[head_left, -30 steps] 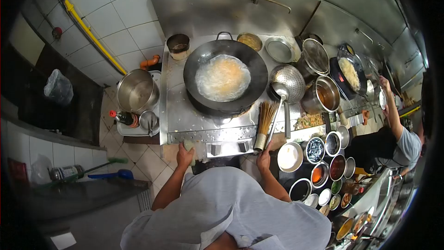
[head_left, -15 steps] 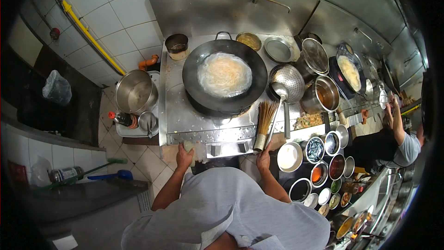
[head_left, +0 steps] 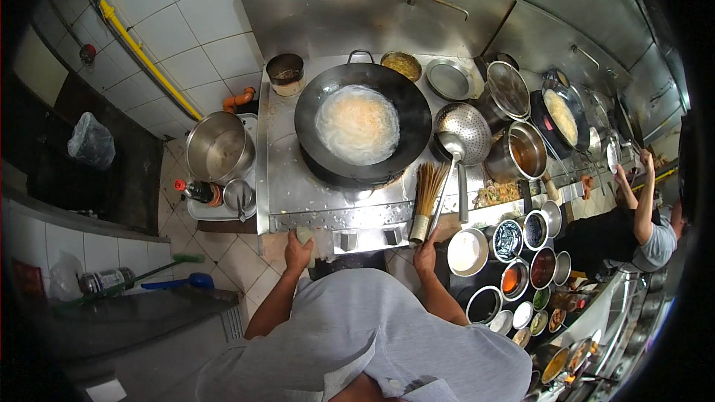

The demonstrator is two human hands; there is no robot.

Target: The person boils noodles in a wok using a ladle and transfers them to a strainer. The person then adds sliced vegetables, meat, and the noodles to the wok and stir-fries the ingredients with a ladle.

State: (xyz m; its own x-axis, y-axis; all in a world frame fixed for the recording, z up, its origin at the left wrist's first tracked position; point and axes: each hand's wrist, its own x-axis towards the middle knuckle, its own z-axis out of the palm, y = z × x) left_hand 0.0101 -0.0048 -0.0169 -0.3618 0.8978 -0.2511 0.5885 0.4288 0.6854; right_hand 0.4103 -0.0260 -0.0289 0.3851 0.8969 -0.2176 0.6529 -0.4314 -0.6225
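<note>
My left hand (head_left: pixel 298 252) is closed on a folded pale cloth (head_left: pixel 304 235) at the stove's front edge. My right hand (head_left: pixel 424 256) grips the end of a long-handled ladle (head_left: pixel 439 197), whose bowl rests against a perforated strainer (head_left: pixel 471 120). Just left of that handle lies a bamboo wok brush (head_left: pixel 427 192). Ahead of both hands, a large black wok (head_left: pixel 414 123) sits on the burner. In it, pale noodle-like strands (head_left: pixel 359 125) lie in whitish, cloudy liquid.
Bowls of sauces and ingredients (head_left: pixel 514 279) crowd the right. A pot of brown liquid (head_left: pixel 526 150) stands beside the strainer. At left, a tray (head_left: pixel 211 211) bears a large steel pot (head_left: pixel 219 147) and a sauce bottle (head_left: pixel 198 192). A co-worker (head_left: pixel 646 227) stands far right.
The wok's contents have shifted slightly left and look rounder and cloudier. Both my hands stay in place. The co-worker's hands have moved at the far right.
</note>
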